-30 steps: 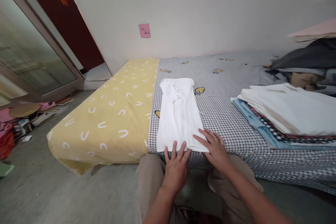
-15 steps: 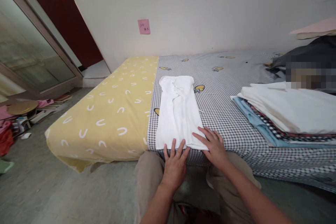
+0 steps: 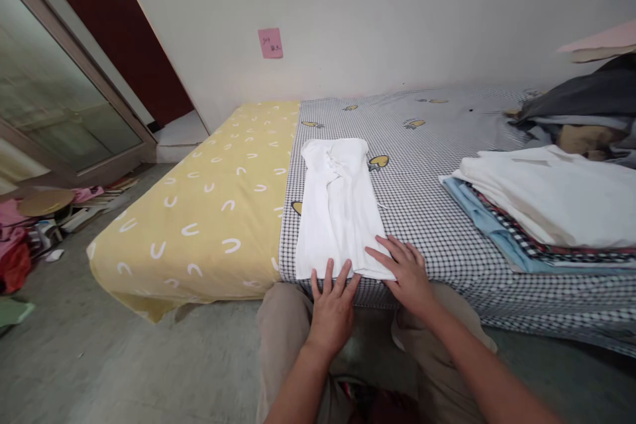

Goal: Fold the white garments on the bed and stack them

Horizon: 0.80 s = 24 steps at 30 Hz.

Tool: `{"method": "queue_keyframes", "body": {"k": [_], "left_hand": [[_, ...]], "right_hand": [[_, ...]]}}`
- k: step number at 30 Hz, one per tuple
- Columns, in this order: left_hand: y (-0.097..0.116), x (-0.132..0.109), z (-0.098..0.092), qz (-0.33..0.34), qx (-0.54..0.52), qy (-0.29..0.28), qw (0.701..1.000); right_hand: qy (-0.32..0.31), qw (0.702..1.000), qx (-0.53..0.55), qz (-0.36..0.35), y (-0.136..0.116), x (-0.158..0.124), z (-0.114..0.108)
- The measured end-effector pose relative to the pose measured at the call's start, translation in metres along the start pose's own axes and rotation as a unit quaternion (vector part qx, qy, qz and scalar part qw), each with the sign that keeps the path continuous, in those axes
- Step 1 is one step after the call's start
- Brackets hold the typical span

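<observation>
A white garment (image 3: 338, 212), folded into a long narrow shape, lies on the checked sheet at the bed's front edge. Its far end has a collar-like, bunched part with creases running down the middle. Over the near edge rests my left hand (image 3: 332, 311), fingers spread and fingertips on the cloth. My right hand (image 3: 405, 275) lies on the near right corner, its fingers also stretched out flat. Neither hand grips the fabric.
To the right stands a stack of folded clothes (image 3: 551, 199), white on top, with a dark heap of clothing (image 3: 586, 103) behind. A yellow sheet (image 3: 213, 205) covers the bed's left part. Books and assorted items (image 3: 54, 212) lie on the floor at far left.
The view has shifted slightly. Both hands stay on the near edge of the white garment, which keeps its shape.
</observation>
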<state>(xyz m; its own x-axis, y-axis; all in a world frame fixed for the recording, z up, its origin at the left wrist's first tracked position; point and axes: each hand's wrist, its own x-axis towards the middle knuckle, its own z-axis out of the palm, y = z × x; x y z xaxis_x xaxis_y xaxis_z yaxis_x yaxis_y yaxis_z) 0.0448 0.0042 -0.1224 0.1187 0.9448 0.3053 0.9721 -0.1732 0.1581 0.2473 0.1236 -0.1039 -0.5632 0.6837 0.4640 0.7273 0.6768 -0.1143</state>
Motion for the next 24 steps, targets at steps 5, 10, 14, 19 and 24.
{"method": "queue_keyframes", "body": {"k": [5, 10, 14, 19, 24], "left_hand": [[0.001, 0.000, -0.001, 0.000, -0.006, -0.007, 1.000], [0.000, -0.001, 0.001, 0.000, -0.012, -0.010, 1.000], [0.000, 0.000, -0.002, 0.010, -0.024, -0.007, 1.000], [-0.008, 0.000, -0.019, 0.072, -0.102, 0.005, 0.992], [-0.048, -0.007, -0.047, 0.109, -0.097, 0.103, 0.984]], "right_hand": [[-0.003, 1.000, -0.005, -0.001, 0.001, 0.000, 0.000], [0.001, 1.000, -0.003, -0.004, 0.001, 0.000, 0.001], [0.000, 1.000, -0.004, -0.008, 0.002, -0.001, 0.003], [0.003, 1.000, 0.003, -0.014, 0.004, -0.002, 0.006], [0.003, 1.000, 0.006, -0.013, 0.005, -0.001, 0.009]]}}
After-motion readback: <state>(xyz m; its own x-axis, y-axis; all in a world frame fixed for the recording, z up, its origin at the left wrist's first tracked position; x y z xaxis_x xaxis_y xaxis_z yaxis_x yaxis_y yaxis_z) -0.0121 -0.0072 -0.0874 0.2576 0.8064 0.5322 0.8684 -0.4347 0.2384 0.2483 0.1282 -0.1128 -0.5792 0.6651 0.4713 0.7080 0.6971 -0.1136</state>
